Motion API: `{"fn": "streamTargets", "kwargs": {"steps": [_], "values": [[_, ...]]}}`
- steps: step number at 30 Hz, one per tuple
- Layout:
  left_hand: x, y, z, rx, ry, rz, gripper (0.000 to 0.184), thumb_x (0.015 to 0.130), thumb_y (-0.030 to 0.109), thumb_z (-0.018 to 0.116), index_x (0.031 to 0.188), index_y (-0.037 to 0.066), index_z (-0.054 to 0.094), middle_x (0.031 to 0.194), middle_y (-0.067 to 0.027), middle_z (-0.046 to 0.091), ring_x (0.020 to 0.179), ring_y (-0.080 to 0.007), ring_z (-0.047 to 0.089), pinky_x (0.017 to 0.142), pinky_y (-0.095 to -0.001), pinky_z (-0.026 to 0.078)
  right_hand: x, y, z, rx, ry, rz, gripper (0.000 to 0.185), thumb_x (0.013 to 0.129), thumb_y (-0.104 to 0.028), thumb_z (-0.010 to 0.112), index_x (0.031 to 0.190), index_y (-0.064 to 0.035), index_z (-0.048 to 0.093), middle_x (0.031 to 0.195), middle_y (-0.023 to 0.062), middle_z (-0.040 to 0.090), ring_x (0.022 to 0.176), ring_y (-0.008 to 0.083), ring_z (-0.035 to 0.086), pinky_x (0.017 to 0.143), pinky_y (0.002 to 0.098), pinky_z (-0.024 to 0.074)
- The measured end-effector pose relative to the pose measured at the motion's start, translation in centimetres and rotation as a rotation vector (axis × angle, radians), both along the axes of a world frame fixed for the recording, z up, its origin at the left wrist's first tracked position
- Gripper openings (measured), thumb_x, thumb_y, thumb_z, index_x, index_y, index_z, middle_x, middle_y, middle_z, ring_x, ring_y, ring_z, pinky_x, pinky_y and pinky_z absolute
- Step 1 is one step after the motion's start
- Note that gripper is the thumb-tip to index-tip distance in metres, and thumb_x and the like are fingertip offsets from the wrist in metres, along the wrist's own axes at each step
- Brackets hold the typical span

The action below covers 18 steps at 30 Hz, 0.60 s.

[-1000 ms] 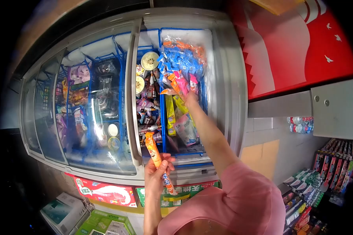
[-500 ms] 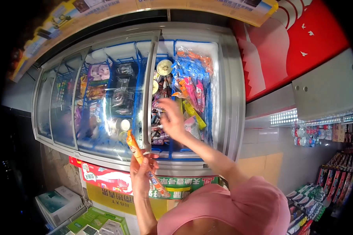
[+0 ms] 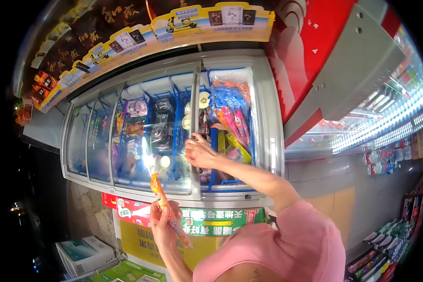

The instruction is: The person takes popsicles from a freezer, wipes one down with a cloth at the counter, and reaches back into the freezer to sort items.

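Observation:
My left hand (image 3: 163, 221) is closed round a long orange wrapped ice pop (image 3: 158, 190), tilted in front of the freezer's near edge. My right hand (image 3: 200, 150) has its fingers curled at the metal frame (image 3: 197, 103) of the sliding glass lid. Through the open section to the right of that frame, blue packs (image 3: 226, 97), pink packs (image 3: 238, 123) and a yellow pack (image 3: 238, 148) lie in a blue wire basket. Two round tubs sit near the frame, one of them a pale-lidded tub (image 3: 204, 99). Under the glass are dark packs (image 3: 162, 124) and more baskets.
Behind the freezer (image 3: 268, 141) runs a shelf with a yellow-edged display strip (image 3: 211, 23). A red panel (image 3: 296, 61) and a lit display cooler (image 3: 362, 127) stand at the right. Boxes, including a white box (image 3: 87, 254), sit at lower left; packaged goods (image 3: 385, 254) are at lower right.
My right hand has left the packs in the basket and moved left to the lid frame. The open section looks narrower. My left hand still holds the ice pop, and the view has shifted.

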<state>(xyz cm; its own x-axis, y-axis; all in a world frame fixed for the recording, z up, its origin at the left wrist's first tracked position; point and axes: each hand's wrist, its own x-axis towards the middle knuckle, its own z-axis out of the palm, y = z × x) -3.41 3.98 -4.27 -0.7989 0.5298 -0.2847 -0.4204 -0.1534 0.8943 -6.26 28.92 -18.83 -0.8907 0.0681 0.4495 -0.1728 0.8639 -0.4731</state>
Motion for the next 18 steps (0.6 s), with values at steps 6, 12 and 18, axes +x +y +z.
{"fn": "streamTargets", "kwargs": {"steps": [6, 12, 18], "values": [[0.9, -2.7, -1.3, 0.032, -0.026, -0.035, 0.017, 0.086, 0.013, 0.062, 0.097, 0.007, 0.049, 0.081, -0.0081, 0.057, 0.066, -0.0136, 0.053, 0.055, -0.0243, 0.041, 9.6, 4.3, -0.1, 0.129, 0.048, -0.144, 0.016, 0.074, -0.015, 0.058, 0.061, -0.006, 0.06, 0.071, 0.0055, 0.054, 0.088, 0.0191, 0.055, 0.103, 0.0509, 0.0273], [1.4, -2.0, -0.7, 0.034, -0.043, -0.226, 0.022, 0.083, 0.011, 0.064, 0.099, 0.007, 0.05, 0.084, -0.0084, 0.059, 0.07, -0.0134, 0.055, 0.059, -0.0242, 0.042, 17.8, 7.0, 0.7, 0.298, 0.06, -0.356, 0.011, 0.072, -0.012, 0.058, 0.063, -0.0045, 0.059, 0.072, 0.0077, 0.055, 0.089, 0.0209, 0.056, 0.097, 0.0512, 0.0315], [2.6, 2.6, 0.2, 0.029, -0.092, -0.571, 0.024, 0.085, 0.005, 0.059, 0.107, 0.004, 0.047, 0.094, -0.0105, 0.06, 0.08, -0.0141, 0.058, 0.063, -0.0251, 0.049, 21.2, 6.8, 1.9, 0.296, -0.07, -0.448, 0.009, 0.073, -0.013, 0.058, 0.07, -0.0049, 0.059, 0.079, 0.0083, 0.056, 0.092, 0.0214, 0.055, 0.094, 0.0487, 0.0337]]}}
